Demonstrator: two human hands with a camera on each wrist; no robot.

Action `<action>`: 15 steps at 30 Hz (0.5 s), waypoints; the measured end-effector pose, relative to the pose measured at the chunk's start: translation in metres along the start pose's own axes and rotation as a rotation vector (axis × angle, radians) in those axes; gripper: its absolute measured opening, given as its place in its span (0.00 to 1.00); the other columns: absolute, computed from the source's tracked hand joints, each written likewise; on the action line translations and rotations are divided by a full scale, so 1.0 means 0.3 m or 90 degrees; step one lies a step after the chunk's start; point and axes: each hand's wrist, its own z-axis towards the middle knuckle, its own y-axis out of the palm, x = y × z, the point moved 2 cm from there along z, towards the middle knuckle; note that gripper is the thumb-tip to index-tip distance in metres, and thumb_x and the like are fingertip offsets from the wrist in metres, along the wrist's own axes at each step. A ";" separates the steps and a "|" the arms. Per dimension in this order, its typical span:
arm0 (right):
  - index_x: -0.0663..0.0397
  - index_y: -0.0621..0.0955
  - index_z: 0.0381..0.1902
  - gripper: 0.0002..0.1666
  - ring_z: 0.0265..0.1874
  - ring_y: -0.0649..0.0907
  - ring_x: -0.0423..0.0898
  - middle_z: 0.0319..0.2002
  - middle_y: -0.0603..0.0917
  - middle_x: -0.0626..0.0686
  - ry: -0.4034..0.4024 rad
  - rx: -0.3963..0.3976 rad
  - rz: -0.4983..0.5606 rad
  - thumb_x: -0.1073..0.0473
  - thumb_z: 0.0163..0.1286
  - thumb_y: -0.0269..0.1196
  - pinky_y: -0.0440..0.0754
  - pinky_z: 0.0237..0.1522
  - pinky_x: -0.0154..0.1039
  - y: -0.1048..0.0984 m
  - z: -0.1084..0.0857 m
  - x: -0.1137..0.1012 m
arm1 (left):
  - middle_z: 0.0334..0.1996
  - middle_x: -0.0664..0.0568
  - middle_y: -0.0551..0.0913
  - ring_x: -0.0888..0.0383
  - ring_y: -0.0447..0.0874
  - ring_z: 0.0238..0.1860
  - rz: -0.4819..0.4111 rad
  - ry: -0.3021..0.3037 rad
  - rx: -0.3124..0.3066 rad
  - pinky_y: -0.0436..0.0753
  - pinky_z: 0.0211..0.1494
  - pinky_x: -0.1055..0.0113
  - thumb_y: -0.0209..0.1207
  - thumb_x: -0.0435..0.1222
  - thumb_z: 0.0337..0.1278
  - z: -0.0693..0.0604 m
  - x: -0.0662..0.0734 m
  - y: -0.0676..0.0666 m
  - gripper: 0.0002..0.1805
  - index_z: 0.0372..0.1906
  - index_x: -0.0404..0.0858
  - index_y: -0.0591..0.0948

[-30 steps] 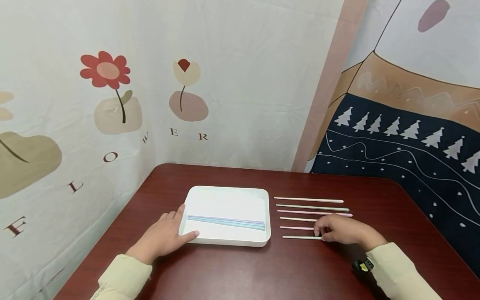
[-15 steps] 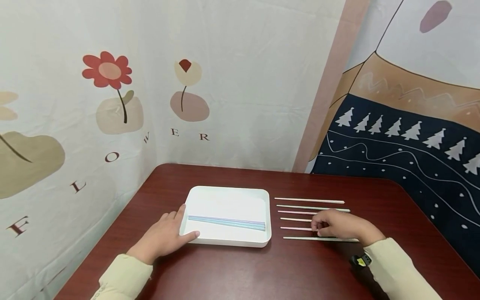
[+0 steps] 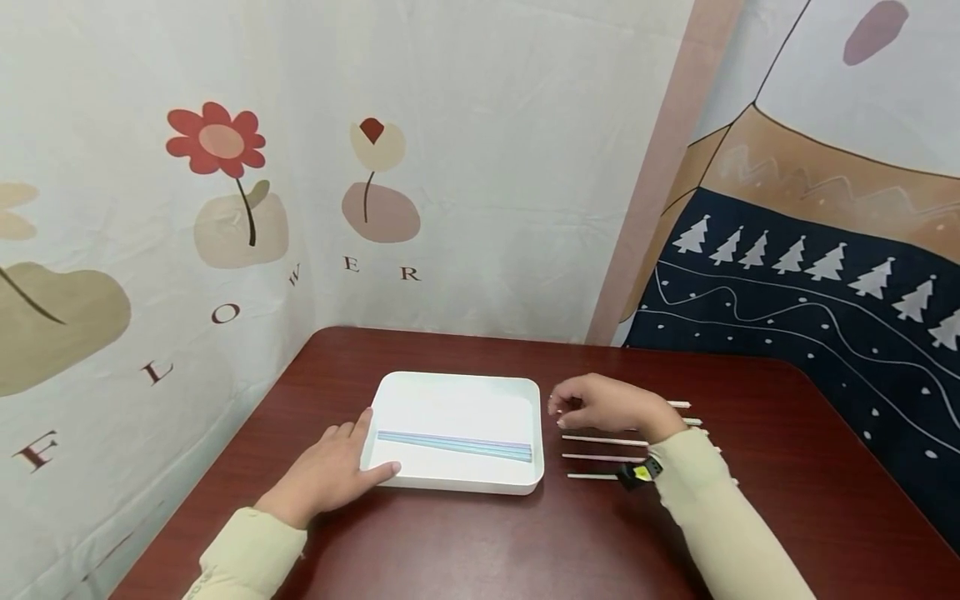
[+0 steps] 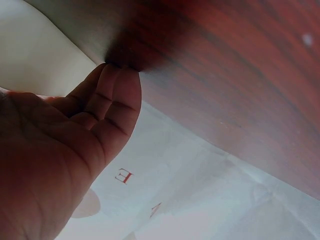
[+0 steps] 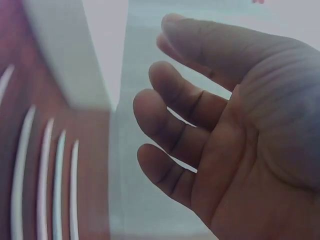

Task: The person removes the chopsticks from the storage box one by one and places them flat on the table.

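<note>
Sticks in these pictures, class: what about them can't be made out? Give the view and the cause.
1. Head view: the right hand and sleeve hide parts of the table sticks; the black device hides part of the nearest.
2. Head view: the tray sticks lie too close together to count surely.
3. Right wrist view: the table sticks are blurred and cut off by the frame's edge.

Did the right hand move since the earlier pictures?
Yes. The right hand moved left and toward the back, nearer the white tray, which stayed put.
</note>
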 end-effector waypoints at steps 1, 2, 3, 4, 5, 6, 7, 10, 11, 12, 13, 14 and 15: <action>0.41 0.83 0.38 0.07 0.33 0.78 0.41 0.30 0.79 0.40 -0.003 -0.001 0.001 0.62 0.68 0.66 0.78 0.37 0.39 0.000 0.027 -0.013 | 0.65 0.33 0.71 0.35 0.70 0.62 0.000 0.000 0.001 0.73 0.59 0.43 0.50 0.74 0.53 -0.001 0.000 -0.001 0.63 0.74 0.25 0.57; 0.43 0.83 0.39 0.06 0.33 0.78 0.41 0.30 0.79 0.41 -0.004 -0.005 0.004 0.62 0.68 0.66 0.78 0.37 0.39 0.001 0.054 -0.026 | 0.64 0.33 0.71 0.35 0.70 0.62 -0.001 0.000 0.002 0.73 0.59 0.43 0.50 0.74 0.53 -0.001 0.000 -0.001 0.63 0.74 0.25 0.57; 0.44 0.83 0.40 0.06 0.33 0.78 0.42 0.30 0.80 0.41 -0.004 -0.009 0.009 0.62 0.68 0.65 0.78 0.37 0.40 0.003 0.081 -0.038 | 0.64 0.33 0.71 0.35 0.70 0.62 -0.001 0.000 0.002 0.73 0.58 0.43 0.50 0.74 0.53 -0.001 0.000 -0.002 0.63 0.74 0.25 0.57; 0.46 0.84 0.41 0.05 0.34 0.78 0.42 0.30 0.80 0.42 -0.005 -0.014 0.013 0.62 0.69 0.65 0.79 0.37 0.40 0.006 0.106 -0.048 | 0.63 0.33 0.72 0.36 0.70 0.61 -0.002 0.001 0.003 0.73 0.58 0.43 0.50 0.74 0.53 -0.002 0.000 -0.002 0.63 0.74 0.25 0.57; 0.46 0.84 0.41 0.05 0.34 0.78 0.42 0.31 0.80 0.42 -0.004 -0.019 0.016 0.61 0.69 0.65 0.79 0.38 0.40 0.009 0.131 -0.057 | 0.63 0.33 0.72 0.36 0.70 0.61 -0.001 0.001 0.004 0.73 0.58 0.44 0.50 0.74 0.53 -0.002 0.000 -0.003 0.63 0.74 0.25 0.57; 0.47 0.84 0.43 0.06 0.34 0.78 0.42 0.31 0.80 0.42 -0.004 -0.023 0.017 0.61 0.69 0.65 0.79 0.38 0.40 0.013 0.155 -0.066 | 0.63 0.33 0.72 0.37 0.71 0.61 0.000 0.002 0.005 0.73 0.58 0.44 0.50 0.74 0.53 -0.001 0.000 -0.003 0.63 0.74 0.26 0.57; 0.48 0.84 0.44 0.06 0.35 0.78 0.42 0.32 0.81 0.42 -0.006 -0.029 0.018 0.60 0.69 0.64 0.79 0.38 0.40 0.018 0.179 -0.074 | 0.62 0.34 0.73 0.37 0.71 0.60 0.001 0.002 0.007 0.73 0.57 0.44 0.50 0.74 0.53 -0.001 0.000 -0.004 0.62 0.74 0.26 0.57; 0.49 0.84 0.45 0.08 0.35 0.78 0.41 0.33 0.81 0.42 -0.013 -0.045 0.022 0.59 0.70 0.64 0.78 0.39 0.39 0.038 0.243 -0.092 | 0.61 0.34 0.73 0.38 0.71 0.60 0.002 0.000 0.007 0.74 0.57 0.44 0.51 0.74 0.53 -0.001 -0.002 -0.003 0.62 0.75 0.27 0.57; 0.49 0.84 0.45 0.08 0.35 0.78 0.41 0.33 0.81 0.42 -0.017 -0.051 0.023 0.59 0.70 0.64 0.78 0.39 0.39 0.046 0.262 -0.097 | 0.61 0.34 0.73 0.38 0.71 0.60 0.002 -0.001 0.006 0.74 0.57 0.44 0.50 0.74 0.53 -0.001 -0.003 -0.002 0.62 0.75 0.27 0.57; 0.49 0.84 0.45 0.08 0.36 0.78 0.41 0.33 0.81 0.42 -0.020 -0.058 0.027 0.59 0.70 0.64 0.77 0.39 0.39 0.054 0.279 -0.103 | 0.61 0.34 0.73 0.38 0.71 0.60 0.002 -0.001 0.005 0.74 0.57 0.44 0.50 0.75 0.52 -0.001 -0.003 -0.001 0.62 0.75 0.27 0.57; 0.50 0.84 0.45 0.08 0.36 0.78 0.41 0.33 0.81 0.42 -0.021 -0.067 0.031 0.59 0.70 0.64 0.77 0.39 0.39 0.063 0.295 -0.109 | 0.61 0.34 0.73 0.37 0.71 0.60 0.001 -0.002 0.004 0.74 0.57 0.44 0.50 0.75 0.52 -0.001 -0.004 0.000 0.63 0.75 0.27 0.57; 0.50 0.84 0.45 0.08 0.36 0.77 0.41 0.33 0.80 0.42 -0.025 -0.076 0.034 0.60 0.69 0.64 0.76 0.39 0.38 0.072 0.310 -0.115 | 0.61 0.34 0.73 0.37 0.71 0.60 0.000 -0.002 0.003 0.74 0.57 0.44 0.50 0.75 0.52 -0.001 -0.005 0.000 0.63 0.75 0.26 0.56; 0.51 0.84 0.45 0.08 0.36 0.77 0.42 0.33 0.80 0.43 -0.029 -0.085 0.037 0.60 0.70 0.64 0.76 0.39 0.38 0.080 0.324 -0.120 | 0.62 0.34 0.73 0.37 0.71 0.60 0.001 -0.002 0.003 0.74 0.57 0.45 0.50 0.75 0.52 -0.001 -0.005 0.001 0.63 0.75 0.26 0.56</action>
